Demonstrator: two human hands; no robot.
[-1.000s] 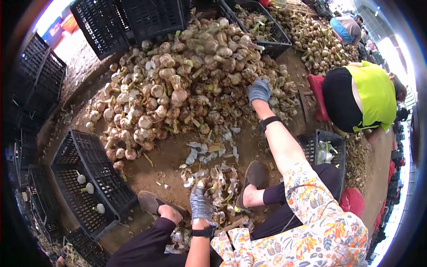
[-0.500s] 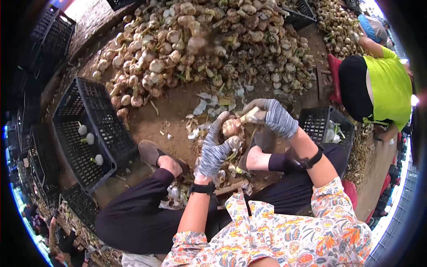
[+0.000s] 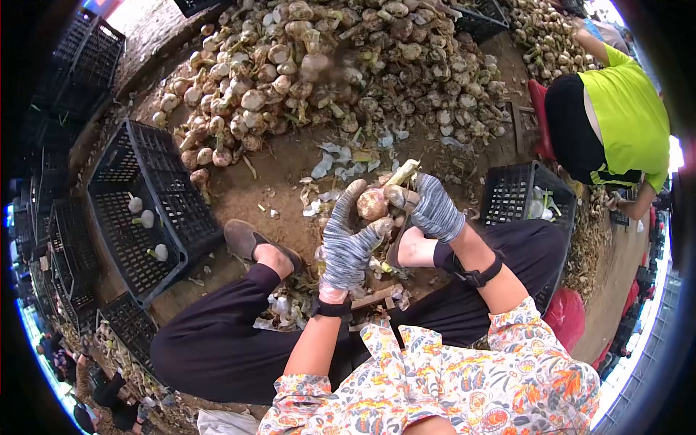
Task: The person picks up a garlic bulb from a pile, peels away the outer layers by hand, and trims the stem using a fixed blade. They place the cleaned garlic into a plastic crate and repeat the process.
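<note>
A garlic bulb (image 3: 373, 204) with brownish, soiled outer skin is between my hands, its pale cut stem (image 3: 403, 172) pointing up and to the right. My left hand (image 3: 344, 239), in a grey knitted glove, cradles the bulb from the left and below, thumb and fingers around it. From the right, my right hand (image 3: 433, 207), gloved the same way, presses thumb and curled fingers on the bulb near the stem's base. Those right fingertips partly cover the bulb. Loose peeled skins (image 3: 335, 161) lie on the ground just beyond.
A big heap of unpeeled garlic (image 3: 304, 72) spreads ahead. At left, a black plastic crate (image 3: 181, 196) holds a few white bulbs; another crate (image 3: 507, 190) with white bulbs stands by my right knee. A person in a bright yellow-green shirt (image 3: 627, 119) bends at the right.
My right hand has come down and closer, from the stem's end to the bulb. The stem now points more upward. The person at right has shifted their arms.
</note>
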